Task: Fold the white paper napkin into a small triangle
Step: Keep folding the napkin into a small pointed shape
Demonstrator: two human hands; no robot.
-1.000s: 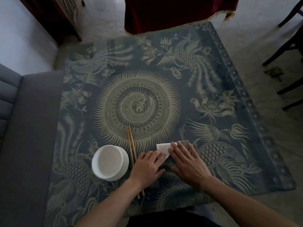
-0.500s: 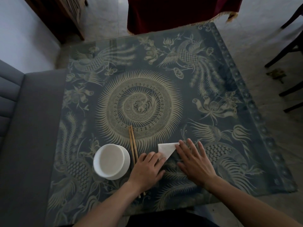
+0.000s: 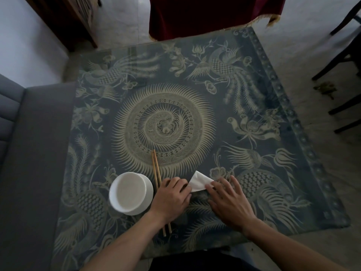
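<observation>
Our right hand (image 3: 228,200) has slid off the napkin (image 3: 199,181), fingers spread flat; our left hand (image 3: 172,196) pins its corner, holding the crease.

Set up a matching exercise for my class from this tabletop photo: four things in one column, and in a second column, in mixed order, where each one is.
Things:
1. napkin
2. bowl
3. chopsticks
4. left hand

Places:
A. left of the chopsticks, near the table's front edge
B. between the fingertips of both hands
C. lying across the chopsticks
D. between the bowl and the napkin, pointing away from the person

Pairs: 1-B, 2-A, 3-D, 4-C
</observation>
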